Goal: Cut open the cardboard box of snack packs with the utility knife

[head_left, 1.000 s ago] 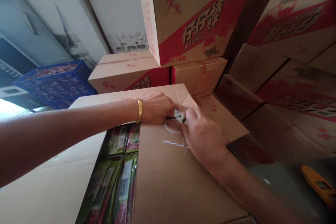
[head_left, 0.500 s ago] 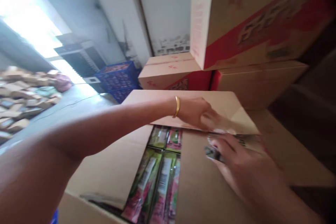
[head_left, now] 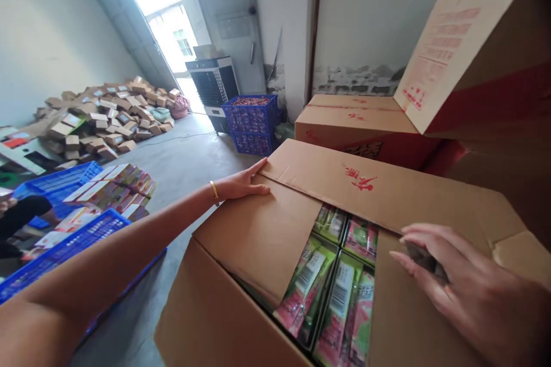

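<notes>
A large brown carton (head_left: 215,309) stands in front of me with its top flaps partly apart. Green and pink packets (head_left: 331,287) show through the gap. My left hand (head_left: 243,184), with a gold bangle on the wrist, lies flat and open on the far left corner of the carton, fingers on the flap edge. My right hand (head_left: 465,287) rests on the near right flap, its fingers curled over a small dark thing that I cannot make out.
More red-printed cartons (head_left: 357,123) are stacked behind and to the right. Blue crates (head_left: 252,123) stand by the wall beside a cooler (head_left: 213,89). Another blue crate (head_left: 64,241) with boxes is at the left; a heap of small boxes (head_left: 103,120) lies on the floor.
My left hand slid from the middle of the flap to the carton's far left corner and opened flat. My right hand drew back toward me. The view swung left, showing the room.
</notes>
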Demonstrator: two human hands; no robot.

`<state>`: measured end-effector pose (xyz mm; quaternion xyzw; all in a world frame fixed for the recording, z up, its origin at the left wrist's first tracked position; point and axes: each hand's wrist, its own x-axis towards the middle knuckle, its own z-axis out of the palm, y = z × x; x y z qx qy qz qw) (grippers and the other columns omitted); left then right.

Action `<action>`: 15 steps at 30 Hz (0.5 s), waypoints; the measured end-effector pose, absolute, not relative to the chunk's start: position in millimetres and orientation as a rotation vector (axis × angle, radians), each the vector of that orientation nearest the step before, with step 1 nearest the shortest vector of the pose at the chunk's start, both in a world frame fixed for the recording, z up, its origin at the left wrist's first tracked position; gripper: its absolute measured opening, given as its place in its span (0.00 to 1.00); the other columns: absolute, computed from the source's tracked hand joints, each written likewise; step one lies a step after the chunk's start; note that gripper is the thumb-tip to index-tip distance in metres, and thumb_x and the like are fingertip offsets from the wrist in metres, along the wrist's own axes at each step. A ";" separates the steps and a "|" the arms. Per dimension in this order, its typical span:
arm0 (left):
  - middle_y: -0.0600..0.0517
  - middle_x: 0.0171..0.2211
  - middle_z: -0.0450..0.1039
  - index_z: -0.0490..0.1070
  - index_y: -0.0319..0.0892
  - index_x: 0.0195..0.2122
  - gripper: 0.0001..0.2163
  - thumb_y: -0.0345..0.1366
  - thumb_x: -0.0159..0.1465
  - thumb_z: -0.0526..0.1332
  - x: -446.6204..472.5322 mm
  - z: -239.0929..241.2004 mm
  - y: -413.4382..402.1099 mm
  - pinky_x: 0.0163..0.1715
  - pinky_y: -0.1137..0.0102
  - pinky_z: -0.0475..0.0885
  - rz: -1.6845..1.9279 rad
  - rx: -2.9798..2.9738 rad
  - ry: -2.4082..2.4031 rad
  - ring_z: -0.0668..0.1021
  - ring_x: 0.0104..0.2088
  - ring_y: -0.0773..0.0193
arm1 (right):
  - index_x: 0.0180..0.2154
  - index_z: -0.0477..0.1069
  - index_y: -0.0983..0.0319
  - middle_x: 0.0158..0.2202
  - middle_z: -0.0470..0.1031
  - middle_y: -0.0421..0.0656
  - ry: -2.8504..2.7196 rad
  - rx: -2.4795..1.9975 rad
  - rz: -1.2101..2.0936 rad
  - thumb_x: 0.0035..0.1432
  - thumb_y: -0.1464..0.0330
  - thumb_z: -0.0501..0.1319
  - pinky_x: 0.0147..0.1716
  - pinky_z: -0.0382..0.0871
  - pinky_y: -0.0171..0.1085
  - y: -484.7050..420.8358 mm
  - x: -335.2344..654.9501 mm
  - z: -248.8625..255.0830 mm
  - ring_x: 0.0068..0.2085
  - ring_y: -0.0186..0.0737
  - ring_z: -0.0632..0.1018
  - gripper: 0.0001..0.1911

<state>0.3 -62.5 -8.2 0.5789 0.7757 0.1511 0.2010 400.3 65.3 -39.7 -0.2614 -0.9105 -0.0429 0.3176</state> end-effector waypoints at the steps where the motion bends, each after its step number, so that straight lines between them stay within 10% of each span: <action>1: 0.38 0.66 0.54 0.35 0.41 0.70 0.47 0.58 0.59 0.57 0.8 -13.7 -65.9 0.52 0.67 0.69 0.554 1.561 2.157 0.69 0.59 0.55 | 0.44 0.71 0.56 0.45 0.76 0.45 -2.434 -0.638 -0.114 0.66 0.50 0.48 0.21 0.56 0.37 63.7 385.4 -28.5 0.29 0.39 0.75 0.21; 5: 0.39 0.57 0.68 0.53 0.35 0.66 0.39 0.53 0.60 0.59 0.5 -15.9 -63.1 0.43 0.70 0.71 0.748 1.433 2.210 0.75 0.50 0.58 | 0.42 0.71 0.60 0.45 0.75 0.46 -2.646 -0.547 -0.101 0.65 0.52 0.53 0.23 0.57 0.36 54.3 307.8 5.0 0.32 0.40 0.75 0.19; 8: 0.48 0.40 0.77 0.75 0.38 0.43 0.22 0.51 0.60 0.58 -7.1 -6.0 -55.6 0.35 0.71 0.67 0.567 1.575 2.346 0.76 0.38 0.61 | 0.43 0.71 0.61 0.44 0.74 0.45 -2.810 -0.646 -0.087 0.62 0.55 0.59 0.25 0.56 0.36 46.1 250.0 11.4 0.35 0.40 0.76 0.17; 15: 0.48 0.38 0.76 0.74 0.40 0.38 0.23 0.56 0.66 0.51 -22.1 2.7 -55.6 0.27 0.71 0.59 0.041 2.120 2.489 0.77 0.37 0.60 | 0.46 0.69 0.62 0.43 0.75 0.46 -2.772 -0.718 -0.278 0.65 0.58 0.56 0.26 0.52 0.38 34.4 190.2 -2.1 0.38 0.43 0.76 0.15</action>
